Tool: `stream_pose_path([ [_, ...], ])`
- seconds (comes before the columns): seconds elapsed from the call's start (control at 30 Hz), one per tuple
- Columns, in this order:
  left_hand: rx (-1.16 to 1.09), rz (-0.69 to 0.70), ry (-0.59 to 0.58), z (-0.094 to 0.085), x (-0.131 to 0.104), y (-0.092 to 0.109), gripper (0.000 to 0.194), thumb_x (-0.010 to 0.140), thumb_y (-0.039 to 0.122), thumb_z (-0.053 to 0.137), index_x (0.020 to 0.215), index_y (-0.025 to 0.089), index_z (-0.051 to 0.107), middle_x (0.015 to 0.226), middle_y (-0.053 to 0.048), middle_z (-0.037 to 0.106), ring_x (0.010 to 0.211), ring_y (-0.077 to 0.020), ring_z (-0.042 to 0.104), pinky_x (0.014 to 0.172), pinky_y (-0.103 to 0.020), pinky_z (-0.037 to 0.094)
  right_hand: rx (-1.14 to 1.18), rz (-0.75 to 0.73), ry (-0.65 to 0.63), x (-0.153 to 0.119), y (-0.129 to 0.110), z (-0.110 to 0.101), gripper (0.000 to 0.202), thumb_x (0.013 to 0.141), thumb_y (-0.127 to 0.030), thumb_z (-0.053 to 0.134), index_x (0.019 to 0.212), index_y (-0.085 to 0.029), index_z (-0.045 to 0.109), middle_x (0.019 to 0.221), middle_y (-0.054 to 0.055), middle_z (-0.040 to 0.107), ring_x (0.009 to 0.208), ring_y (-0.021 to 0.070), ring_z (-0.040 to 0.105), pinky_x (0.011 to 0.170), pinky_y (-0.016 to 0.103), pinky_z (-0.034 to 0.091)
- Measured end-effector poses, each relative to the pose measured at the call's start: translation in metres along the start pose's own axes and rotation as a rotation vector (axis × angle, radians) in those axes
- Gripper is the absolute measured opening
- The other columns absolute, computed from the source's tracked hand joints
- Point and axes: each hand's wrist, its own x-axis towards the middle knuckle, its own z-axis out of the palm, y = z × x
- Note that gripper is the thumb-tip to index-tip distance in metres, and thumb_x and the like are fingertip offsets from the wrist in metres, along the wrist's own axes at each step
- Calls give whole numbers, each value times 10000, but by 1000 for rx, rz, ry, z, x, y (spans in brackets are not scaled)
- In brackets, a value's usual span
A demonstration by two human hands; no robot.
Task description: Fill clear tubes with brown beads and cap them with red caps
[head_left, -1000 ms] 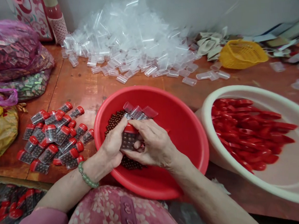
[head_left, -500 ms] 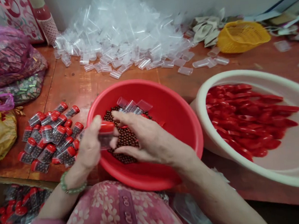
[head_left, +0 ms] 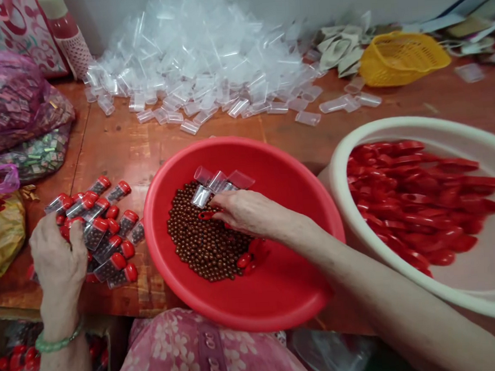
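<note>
My left hand (head_left: 59, 255) is over the pile of clear tubes with red caps and dark beads inside (head_left: 109, 268). Its thumb and fingers stand apart around the capped tubes; the fingertips are partly hidden. Inside the red basin (head_left: 248, 315), my right hand (head_left: 243, 208) has its fingers pinched together. A small red plastic piece (head_left: 206, 215) shows at those fingertips, beside brown round beads (head_left: 205, 245). Several open clear tubes (head_left: 217, 181) lie on the beads just beyond this hand. Other red pieces (head_left: 244, 260) rest at the beads' near right edge.
A white basin (head_left: 370, 129) of red plastic parts (head_left: 426, 201) stands at right. Along the wall lies a heap of clear tubes (head_left: 205, 58), with a yellow basket (head_left: 403, 58) to its right. Plastic bags (head_left: 8, 100) sit at left. Below them, a box holds capped tubes (head_left: 20, 359).
My left hand has moved left, from the basin with a red-capped tube to the pile of capped tubes. My right hand has closed its fingers and reached in among the beads.
</note>
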Motion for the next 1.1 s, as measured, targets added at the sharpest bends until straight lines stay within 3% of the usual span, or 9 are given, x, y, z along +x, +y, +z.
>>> stream_pose_path([
  [0.1, -151, 94, 49, 12, -3, 16, 405, 924, 358, 460, 1287, 190, 524, 1358, -116, 543, 1323, -341, 448, 1071, -521, 363, -34, 40, 35, 14, 0, 1, 154, 890, -251, 573, 998, -158, 632, 1006, 118, 709, 932, 245, 679, 748, 318, 502],
  [0.2, -280, 190, 123, 21, -10, 44, 337, 894, 271, 525, 1211, 172, 585, 1273, -127, 605, 1216, -288, 550, 1050, -498, 428, -51, 98, 65, 26, -2, 2, 208, 900, -295, 556, 1025, -135, 598, 1011, 149, 699, 902, 271, 681, 700, 336, 502],
  [0.33, -443, 345, 38, 32, -23, 82, 280, 862, 155, 563, 1141, 150, 592, 1206, -137, 628, 1180, -251, 570, 1021, -466, 468, -40, 147, 111, 40, -8, 8, 313, 910, -341, 538, 1099, -92, 546, 1042, 214, 665, 885, 297, 675, 697, 370, 499],
  [0.43, -510, 400, -31, 41, -28, 99, 261, 849, 120, 578, 1110, 130, 589, 1173, -142, 636, 1178, -243, 565, 1035, -462, 461, 22, 121, 138, 50, -9, 16, 309, 885, -313, 575, 1104, -98, 534, 1057, 200, 651, 890, 271, 662, 738, 362, 490],
  [0.6, -543, 410, -97, 51, -27, 104, 226, 851, 103, 566, 1071, 139, 602, 1134, -123, 658, 1205, -256, 540, 1024, -485, 467, 165, 16, 184, 59, -9, 31, 388, 788, -246, 685, 1092, -115, 484, 1035, 105, 618, 877, 177, 611, 762, 278, 481],
  [0.77, -600, 361, -104, 55, -26, 103, 195, 858, 96, 550, 1026, 156, 630, 1103, -98, 684, 1189, -245, 552, 1017, -496, 469, 188, -186, 178, 49, -28, 41, 130, 853, -118, 544, 982, -134, 538, 992, 91, 605, 897, 170, 576, 810, 292, 485],
  [0.97, -665, 331, -87, 57, -28, 101, 182, 851, 84, 549, 984, 158, 649, 1061, -93, 706, 1169, -244, 570, 1016, -491, 476, -213, -626, 247, 16, -59, 58, 265, 929, -75, 355, 1073, -39, 575, 1051, 203, 628, 964, 249, 605, 856, 401, 507],
  [1.03, -669, 329, -87, 57, -28, 101, 178, 853, 88, 547, 974, 162, 653, 1047, -90, 711, 1163, -247, 577, 1013, -498, 479, -206, -652, 211, 11, -59, 59, 270, 934, -60, 331, 1050, -52, 575, 1023, 192, 636, 919, 238, 626, 808, 393, 526],
  [1.1, -678, 334, -85, 58, -27, 101, 176, 854, 90, 544, 968, 164, 655, 1034, -88, 716, 1153, -248, 587, 1010, -505, 481, -58, -642, 136, 12, -55, 57, 233, 945, -77, 348, 1029, -94, 565, 967, 143, 649, 849, 206, 638, 756, 365, 536],
])
